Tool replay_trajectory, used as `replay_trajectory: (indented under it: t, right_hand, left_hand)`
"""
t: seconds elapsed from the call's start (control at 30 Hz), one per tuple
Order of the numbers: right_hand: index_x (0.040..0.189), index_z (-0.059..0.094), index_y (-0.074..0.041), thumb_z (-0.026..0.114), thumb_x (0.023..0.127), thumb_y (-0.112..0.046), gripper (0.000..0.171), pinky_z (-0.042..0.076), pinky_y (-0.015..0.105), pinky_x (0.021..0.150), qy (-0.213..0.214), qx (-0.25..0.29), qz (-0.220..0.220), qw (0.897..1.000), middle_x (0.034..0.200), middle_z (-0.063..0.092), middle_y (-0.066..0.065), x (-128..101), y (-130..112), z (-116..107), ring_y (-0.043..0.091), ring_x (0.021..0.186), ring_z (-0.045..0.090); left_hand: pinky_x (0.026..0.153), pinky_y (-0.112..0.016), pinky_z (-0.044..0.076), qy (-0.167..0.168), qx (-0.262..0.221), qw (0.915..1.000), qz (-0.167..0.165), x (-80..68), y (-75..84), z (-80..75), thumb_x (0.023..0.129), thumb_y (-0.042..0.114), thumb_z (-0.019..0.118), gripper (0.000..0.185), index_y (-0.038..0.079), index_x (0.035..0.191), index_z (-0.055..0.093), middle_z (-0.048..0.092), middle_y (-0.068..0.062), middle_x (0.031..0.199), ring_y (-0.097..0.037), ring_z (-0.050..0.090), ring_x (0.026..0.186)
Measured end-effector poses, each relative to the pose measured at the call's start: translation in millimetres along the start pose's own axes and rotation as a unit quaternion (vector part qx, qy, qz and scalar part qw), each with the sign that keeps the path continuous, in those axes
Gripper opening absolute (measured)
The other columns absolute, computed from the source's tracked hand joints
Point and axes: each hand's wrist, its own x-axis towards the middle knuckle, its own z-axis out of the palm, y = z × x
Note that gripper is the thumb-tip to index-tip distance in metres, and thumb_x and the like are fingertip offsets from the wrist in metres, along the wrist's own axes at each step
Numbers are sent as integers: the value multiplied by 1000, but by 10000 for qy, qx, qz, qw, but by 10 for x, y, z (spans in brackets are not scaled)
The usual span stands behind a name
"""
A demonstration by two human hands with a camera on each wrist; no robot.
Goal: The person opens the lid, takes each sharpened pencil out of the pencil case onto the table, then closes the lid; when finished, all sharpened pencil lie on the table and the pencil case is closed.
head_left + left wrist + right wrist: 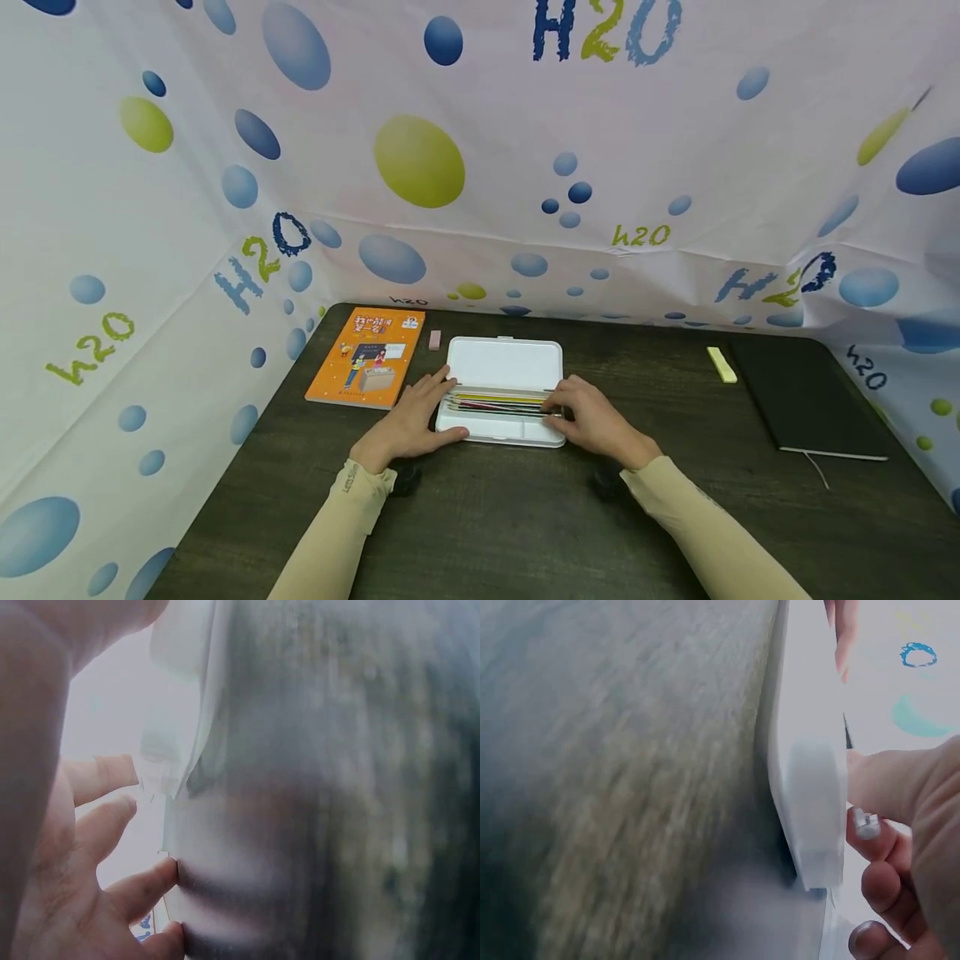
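Beyond our left hand (408, 425) lie an orange book (367, 357) and a small pink eraser (434, 339); that hand rests with fingers spread on the left end of the white pencil case (504, 365), which lies open between our hands, lid back, pencils (498, 403) already inside; closing it seems what remains; our right hand (596, 421) pinches the pencils' right ends; beyond it lie a yellow eraser (722, 364) and a black notebook (806, 398), well apart; nothing blocks the lid.
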Motion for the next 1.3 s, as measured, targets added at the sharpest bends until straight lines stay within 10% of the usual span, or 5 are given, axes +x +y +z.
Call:
replay_trajectory:
  t: [0.33, 0.93, 1.3]
  right_hand:
    - [98, 78, -11, 77, 87, -8, 12, 52, 37, 71, 734, 748, 243, 9942, 95, 71, -6, -145, 61, -157, 10, 86, 57]
    - [99, 78, -12, 76, 88, -9, 11, 40, 24, 51, 1383, 604, 1284, 9802, 88, 66, -8, -816, 399, -643, 9, 61, 47]
    - [99, 80, -12, 76, 90, -13, 11, 48, 19, 58, 1630, 490, 1925, 9664, 92, 72, -1, -1264, 750, -859, 2, 75, 61]
  left_hand:
    - [118, -61, 13, -13, -85, 10000, 6, -9, 4, -2, 87, 63, 65, 92, 12, 156, 33, 13, -6, 166, -38, 18, 149]
    - [116, -65, 14, 27, -101, 9998, 138, -4, -16, 13, 87, 62, 65, 91, 11, 156, 33, 14, -8, 166, -36, 18, 150]
    - [116, -65, 14, 8, -93, 9998, 154, -6, -14, 2, 88, 62, 65, 91, 11, 156, 33, 14, -9, 166, -38, 17, 149]
